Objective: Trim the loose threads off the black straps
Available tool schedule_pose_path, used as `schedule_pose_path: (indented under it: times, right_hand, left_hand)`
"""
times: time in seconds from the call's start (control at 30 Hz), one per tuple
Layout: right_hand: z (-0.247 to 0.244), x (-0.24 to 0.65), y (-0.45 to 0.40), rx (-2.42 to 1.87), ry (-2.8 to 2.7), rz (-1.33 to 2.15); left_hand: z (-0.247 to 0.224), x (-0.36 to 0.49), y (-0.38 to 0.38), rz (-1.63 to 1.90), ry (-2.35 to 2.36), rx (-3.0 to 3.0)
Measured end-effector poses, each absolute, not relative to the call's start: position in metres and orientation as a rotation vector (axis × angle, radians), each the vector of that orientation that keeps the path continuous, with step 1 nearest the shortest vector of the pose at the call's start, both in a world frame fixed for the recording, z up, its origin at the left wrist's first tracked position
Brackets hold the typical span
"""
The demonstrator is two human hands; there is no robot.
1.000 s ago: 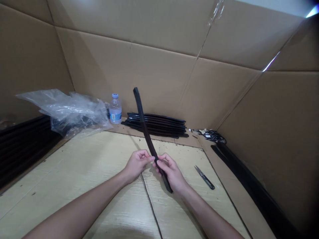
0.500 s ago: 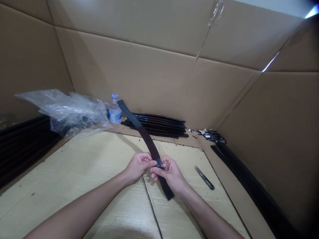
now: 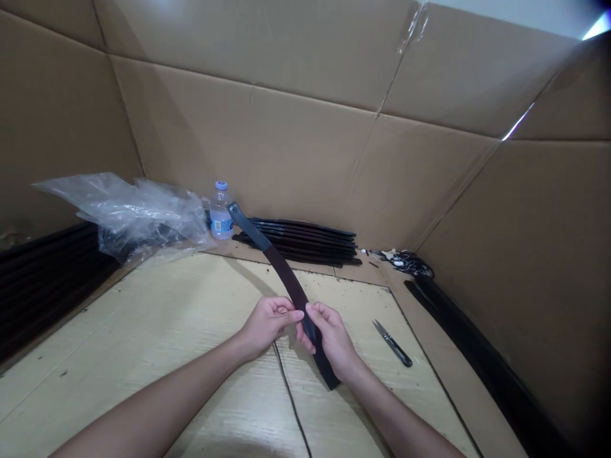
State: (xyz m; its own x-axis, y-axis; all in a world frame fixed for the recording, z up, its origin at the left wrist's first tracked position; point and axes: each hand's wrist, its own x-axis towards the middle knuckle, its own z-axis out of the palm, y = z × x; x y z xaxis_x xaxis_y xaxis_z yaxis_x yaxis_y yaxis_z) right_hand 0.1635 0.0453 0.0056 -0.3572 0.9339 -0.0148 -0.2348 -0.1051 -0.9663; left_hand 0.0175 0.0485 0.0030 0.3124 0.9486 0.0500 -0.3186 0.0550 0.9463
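A long, flat, dark strip (image 3: 285, 267) slants up and away from me, slightly curved. Its far end is greyer, with a small hole or stud near the tip, and its middle looks dark brown. My left hand (image 3: 273, 324) pinches the strip's left edge between thumb and fingers. On the right edge, my right hand (image 3: 331, 334) grips it with the thumb on top and some fingers underneath. The near end of the strip sticks out below my hands. To the right on the table lies a pair of thread snips (image 3: 392, 343), its blades pointing away.
Behind the strip lies a stack of similar dark strips (image 3: 315, 245). A water bottle (image 3: 221, 213) and a crumpled clear plastic bag (image 3: 147, 213) stand left of it. More black strips line both sides. Cardboard walls (image 3: 238, 140) surround the wooden table (image 3: 157, 318). Tangled scraps (image 3: 405, 261) lie back right.
My right thumb has shifted up along the strip, away from where it pressed beside my left thumb. The strip's far end has dipped slightly and turned, showing its tip's detail.
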Motion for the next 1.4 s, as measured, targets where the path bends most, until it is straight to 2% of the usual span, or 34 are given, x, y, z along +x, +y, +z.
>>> schedule_pose_path:
  times: [0.67, 1.13, 1.4]
  right_hand:
    - [-0.001, 0.156, 0.043, -0.851, -1.131, 1.631]
    - [0.001, 0.166, 0.052, -0.985, -1.372, 1.172]
    - [0.003, 0.170, 0.057, -0.950, -1.308, 1.309]
  left_hand:
    - [-0.004, 0.025, 0.043, 1.136, 0.719, 1.163]
    - [0.000, 0.021, 0.043, 1.197, 0.912, 1.265]
    - [-0.004, 0.024, 0.041, 1.144, 0.826, 1.150]
